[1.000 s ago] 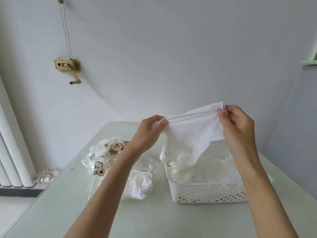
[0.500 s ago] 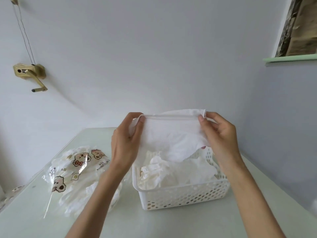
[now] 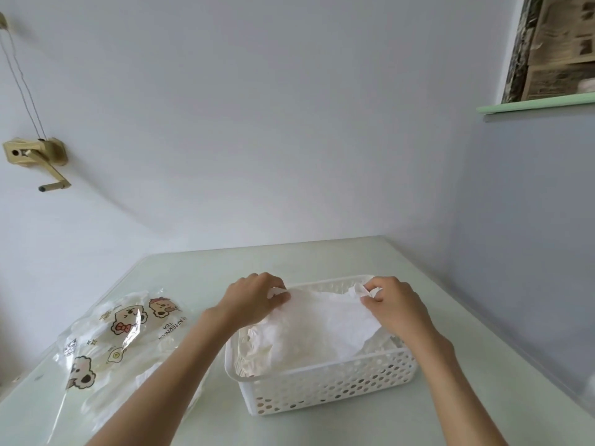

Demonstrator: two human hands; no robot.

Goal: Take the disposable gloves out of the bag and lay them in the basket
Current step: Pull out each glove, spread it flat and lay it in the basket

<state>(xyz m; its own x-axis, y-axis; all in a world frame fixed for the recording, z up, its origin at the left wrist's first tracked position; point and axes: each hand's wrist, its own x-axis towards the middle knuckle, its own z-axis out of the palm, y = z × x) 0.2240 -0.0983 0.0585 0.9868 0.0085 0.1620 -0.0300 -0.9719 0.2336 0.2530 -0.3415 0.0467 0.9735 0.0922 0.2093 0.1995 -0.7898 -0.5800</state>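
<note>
The left hand (image 3: 254,299) pinches one top corner of a thin, white, crinkled disposable glove (image 3: 322,326) between thumb and curled fingertips, and the right hand (image 3: 394,305) pinches the opposite corner in the same way, so the sheet is spread flat between them, low over the far half of the white perforated plastic basket (image 3: 325,386). The glove's lower edge drapes onto a loose heap of other white gloves (image 3: 257,352) already lying inside the basket. It looks almost weightless and entirely limp, with no stiffness of its own; it probably clings and creases easily, and a firm tug could stretch or tear it. The cuff corners seem the best places to hold, since a two-point grip keeps it open, whereas a single pinch would likely let it bunch up. The basket stands on a pale green glossy tabletop (image 3: 450,317). Just left of it, partly beneath the left forearm, lies the clear crinkly plastic bag printed with cartoon bears (image 3: 109,336), with more white material visible inside, so the task appears well under way but not finished
</note>
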